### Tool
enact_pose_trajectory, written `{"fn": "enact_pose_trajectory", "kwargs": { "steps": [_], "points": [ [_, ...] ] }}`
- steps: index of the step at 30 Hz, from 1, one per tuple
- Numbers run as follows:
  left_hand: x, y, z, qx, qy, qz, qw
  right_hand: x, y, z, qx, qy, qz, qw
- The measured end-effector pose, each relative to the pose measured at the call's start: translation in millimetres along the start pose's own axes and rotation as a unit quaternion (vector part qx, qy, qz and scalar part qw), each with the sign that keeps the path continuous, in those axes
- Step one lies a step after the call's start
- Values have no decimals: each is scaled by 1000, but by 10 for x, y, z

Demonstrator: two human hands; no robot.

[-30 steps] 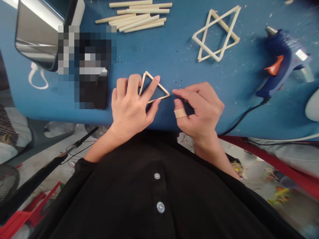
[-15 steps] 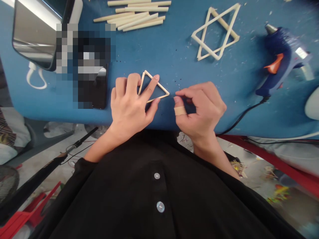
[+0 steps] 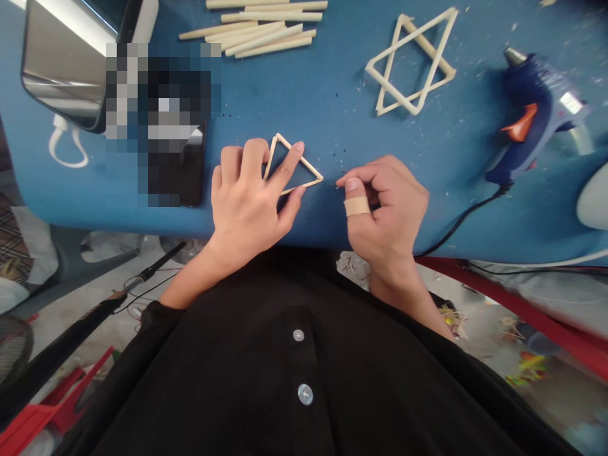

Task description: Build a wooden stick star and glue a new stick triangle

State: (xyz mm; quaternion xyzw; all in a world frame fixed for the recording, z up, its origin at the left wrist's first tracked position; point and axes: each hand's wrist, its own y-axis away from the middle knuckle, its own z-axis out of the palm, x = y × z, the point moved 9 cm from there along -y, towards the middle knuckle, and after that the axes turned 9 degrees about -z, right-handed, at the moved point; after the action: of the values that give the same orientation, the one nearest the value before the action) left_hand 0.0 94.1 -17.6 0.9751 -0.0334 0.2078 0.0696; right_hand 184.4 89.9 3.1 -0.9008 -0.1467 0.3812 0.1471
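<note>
A small triangle (image 3: 311, 167) of pale wooden sticks lies flat on the blue table. My left hand (image 3: 251, 190) rests over its left part, hiding some of it. The index fingertip presses the far right side, and the thumb touches the near side, holding the triangle down. Just right of the triangle's corner is my right hand (image 3: 387, 209), its thumb and index finger closed in a pinch and a beige bandage round the thumb. Whatever lies between those fingertips is too small to make out.
Pale sticks (image 3: 268, 38) lie in a pile at the back. A six-pointed stick star (image 3: 436, 63) lies back right, with a blue glue gun (image 3: 536, 114) and its cord farther right. A dark phone (image 3: 192, 171) and a mirror-like screen (image 3: 66, 69) are on the left.
My right hand has shifted slightly to the right, away from the triangle's corner, still pinched. My left hand and the triangle have stayed in place.
</note>
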Motion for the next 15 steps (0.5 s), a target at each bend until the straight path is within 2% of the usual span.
{"fn": "enact_pose_trajectory", "kwargs": {
  "steps": [8, 15],
  "points": [
    [14, 3, -24, 17, -23, 6, 1000, 37, -4, -7, 17, -9, -6, 1000],
    [28, 14, -38, 31, -35, 17, 999, 15, 0, -4, -5, -9, -16, 1000]
  ]
}}
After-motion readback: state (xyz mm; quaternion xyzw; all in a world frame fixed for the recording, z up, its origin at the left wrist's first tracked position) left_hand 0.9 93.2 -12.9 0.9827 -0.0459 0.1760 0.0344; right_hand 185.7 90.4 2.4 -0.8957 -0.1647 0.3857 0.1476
